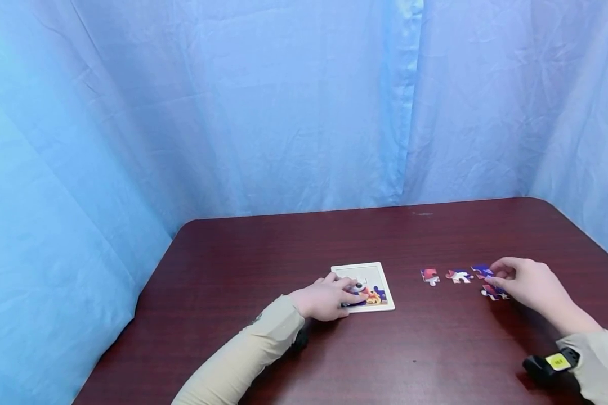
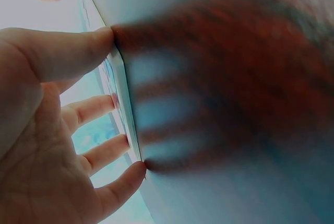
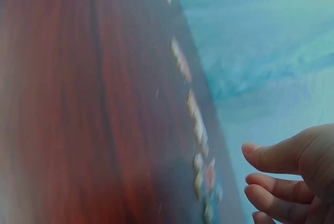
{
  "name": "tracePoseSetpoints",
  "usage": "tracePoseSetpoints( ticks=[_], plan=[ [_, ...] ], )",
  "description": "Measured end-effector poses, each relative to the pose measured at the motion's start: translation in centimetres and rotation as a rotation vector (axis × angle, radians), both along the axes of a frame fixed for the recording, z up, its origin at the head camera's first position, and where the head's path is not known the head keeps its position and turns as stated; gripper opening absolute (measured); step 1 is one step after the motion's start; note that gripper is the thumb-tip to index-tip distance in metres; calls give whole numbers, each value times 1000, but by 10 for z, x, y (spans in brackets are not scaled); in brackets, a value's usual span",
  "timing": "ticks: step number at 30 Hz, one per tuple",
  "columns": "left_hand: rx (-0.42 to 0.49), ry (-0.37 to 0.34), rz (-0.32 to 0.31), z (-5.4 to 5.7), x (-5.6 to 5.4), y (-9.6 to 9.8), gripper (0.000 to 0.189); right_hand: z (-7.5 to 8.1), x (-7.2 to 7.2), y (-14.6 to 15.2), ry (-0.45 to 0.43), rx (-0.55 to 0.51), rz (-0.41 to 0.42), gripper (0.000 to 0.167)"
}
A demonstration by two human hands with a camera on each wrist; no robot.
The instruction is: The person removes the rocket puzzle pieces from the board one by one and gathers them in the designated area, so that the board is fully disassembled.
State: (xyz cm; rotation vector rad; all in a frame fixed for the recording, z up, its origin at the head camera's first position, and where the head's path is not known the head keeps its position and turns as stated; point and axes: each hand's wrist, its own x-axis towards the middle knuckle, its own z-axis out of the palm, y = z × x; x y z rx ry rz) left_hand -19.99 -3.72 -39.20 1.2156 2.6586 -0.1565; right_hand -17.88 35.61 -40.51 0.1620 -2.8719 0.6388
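Observation:
In the head view a white-framed jigsaw board [image 1: 387, 287] lies flat on the table, partly filled with colourful pieces along its near side. My left hand [image 1: 329, 298] rests on the board's left part, fingers spread. The left wrist view shows my thumb and little finger touching the board's edge [image 2: 125, 91]. My right hand [image 1: 532, 287] hovers above the loose pieces at the right, with thumb and fingers apart and nothing visible between them. Closest to it are two purple pieces, an upper one [image 1: 481, 271] and a lower one [image 1: 492, 292] partly hidden by the fingers.
Between the board and my right hand lie a red-and-white piece [image 1: 429, 275] and a white-and-purple piece [image 1: 459, 276]. Everything lies on a dark red-brown wooden table [image 1: 284, 242]. Light blue curtains [image 1: 284, 112] hang behind the table and at both sides.

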Motion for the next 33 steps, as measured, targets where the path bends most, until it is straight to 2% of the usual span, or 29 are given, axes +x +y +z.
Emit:
tracePoseSetpoints(
  ticks=[4,5,9,11,12,21,24,28,33],
  plan=[
    [14,-7,-4,0,-1,-1,49,9,0,-25,26,-24,46,26],
    [24,5,-17,-7,-5,-3,49,11,-1,-33,17,-36,60,26],
    [23,2,-17,-6,-5,-1,49,13,-3,-63,-15,-71,107,24],
    [19,-1,-18,-6,-4,-1,49,12,-5,-77,-23,-96,128,23],
    [6,-14,-5,0,-1,1,49,12,-7,-83,-26,-104,136,22],
    [-25,-12,-8,-2,1,4,51,-1,-26,-132,-46,-168,223,18],
    [-49,-28,2,-2,2,2,54,-8,-31,-147,-72,-188,253,17],
    [-53,-83,15,3,5,0,57,-14,-36,-163,-103,-181,287,17],
    [-2,-148,19,3,6,-4,59,-17,-41,-177,-128,-183,311,16]
  ],
)
